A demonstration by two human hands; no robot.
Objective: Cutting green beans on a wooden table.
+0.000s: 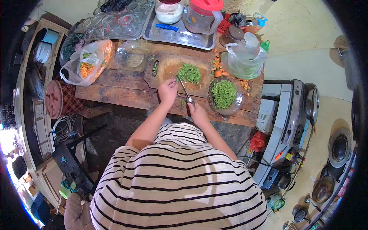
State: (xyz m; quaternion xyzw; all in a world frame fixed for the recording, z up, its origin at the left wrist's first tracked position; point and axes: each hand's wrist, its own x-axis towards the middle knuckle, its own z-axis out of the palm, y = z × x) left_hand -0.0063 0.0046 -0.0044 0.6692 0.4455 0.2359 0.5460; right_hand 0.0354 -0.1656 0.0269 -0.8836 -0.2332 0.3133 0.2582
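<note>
My right hand (199,114) grips the dark handle of a kitchen knife (185,90), its blade pointing up and away over the wooden cutting board (166,63). The knife tip reaches the near left edge of a pile of cut green beans (189,73). My left hand (168,91) rests at the board's near edge, fingers curled beside the tip; whether they pinch a bean piece is too small to tell. Right of the board, a clear glass bowl (239,103) holds more chopped green beans (224,94).
Orange carrot pieces (218,73) lie between the board and a plastic bag with green contents (244,64). Leftward are a clear container (133,57) and a bag of diced vegetables (87,70). Behind, a metal tray (179,38) bears a blue-handled knife (166,27) and a red-lidded pitcher (201,20).
</note>
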